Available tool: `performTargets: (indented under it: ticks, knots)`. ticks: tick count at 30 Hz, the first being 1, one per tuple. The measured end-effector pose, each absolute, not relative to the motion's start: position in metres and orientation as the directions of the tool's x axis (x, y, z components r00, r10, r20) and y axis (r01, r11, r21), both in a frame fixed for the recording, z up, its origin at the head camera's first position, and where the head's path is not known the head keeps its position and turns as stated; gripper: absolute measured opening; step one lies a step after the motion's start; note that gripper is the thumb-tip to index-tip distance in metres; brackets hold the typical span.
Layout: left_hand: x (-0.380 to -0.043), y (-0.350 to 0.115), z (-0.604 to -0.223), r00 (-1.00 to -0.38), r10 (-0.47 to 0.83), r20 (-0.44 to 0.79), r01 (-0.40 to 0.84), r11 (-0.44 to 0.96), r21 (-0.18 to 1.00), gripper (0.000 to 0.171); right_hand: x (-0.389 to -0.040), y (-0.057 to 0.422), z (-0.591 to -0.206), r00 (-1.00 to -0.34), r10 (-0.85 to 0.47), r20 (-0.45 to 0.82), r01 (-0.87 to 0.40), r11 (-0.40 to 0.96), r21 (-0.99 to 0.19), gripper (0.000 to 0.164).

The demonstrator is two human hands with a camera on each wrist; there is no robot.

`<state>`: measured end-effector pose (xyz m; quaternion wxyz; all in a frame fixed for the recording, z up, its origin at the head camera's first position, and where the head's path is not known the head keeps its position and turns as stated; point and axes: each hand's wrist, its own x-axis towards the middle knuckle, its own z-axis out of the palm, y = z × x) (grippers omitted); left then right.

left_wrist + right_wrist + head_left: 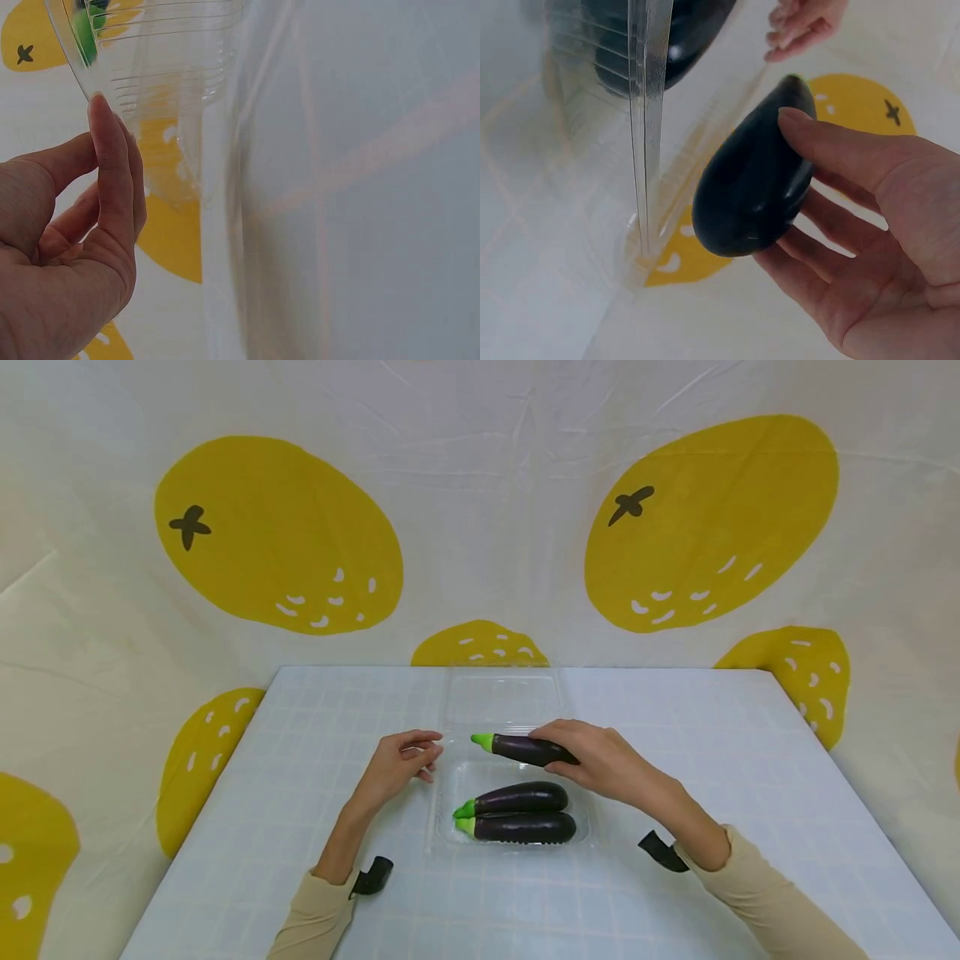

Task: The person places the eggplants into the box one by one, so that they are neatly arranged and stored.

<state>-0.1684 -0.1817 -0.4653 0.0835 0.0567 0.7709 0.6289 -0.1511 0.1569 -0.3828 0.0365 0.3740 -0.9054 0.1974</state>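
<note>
While the left grip (393, 766) is loose, the right (602, 760) pinches a partly hidden eggplant (519, 747).

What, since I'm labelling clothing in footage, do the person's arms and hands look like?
The left sleeve and right sleeve are plain beige, each with a black fitting near its end. The left hand and right hand are ungloved, with no rings visible.

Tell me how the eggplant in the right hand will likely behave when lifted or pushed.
The eggplant juts straight from the right hand without sagging, so it is probably stiff. Its glossy skin may be slippery, and its rounded body could roll if nudged.
</note>
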Motion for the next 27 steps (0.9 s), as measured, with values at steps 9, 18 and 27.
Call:
performTargets:
  ticks: [9,18,27]
  knots:
    - [-0.169,-0.183,-0.468,-0.979,0.193,-0.061,-0.024,0.191,0.981,0.036,-0.155,0.142,-0.39,-0.679,-0.716,0.166,-0.724,0.613,-0.317,0.042]
    - [-0.168,-0.183,-0.467,-0.978,0.206,-0.04,-0.003,0.177,0.984,0.035,-0.158,0.134,-0.4,-0.659,-0.742,0.128,-0.738,0.602,-0.305,0.04]
    - [-0.168,-0.182,-0.467,-0.977,0.209,-0.051,-0.013,0.177,0.984,0.036,-0.163,0.131,-0.408,-0.649,-0.757,0.073,-0.728,0.59,-0.348,0.039]
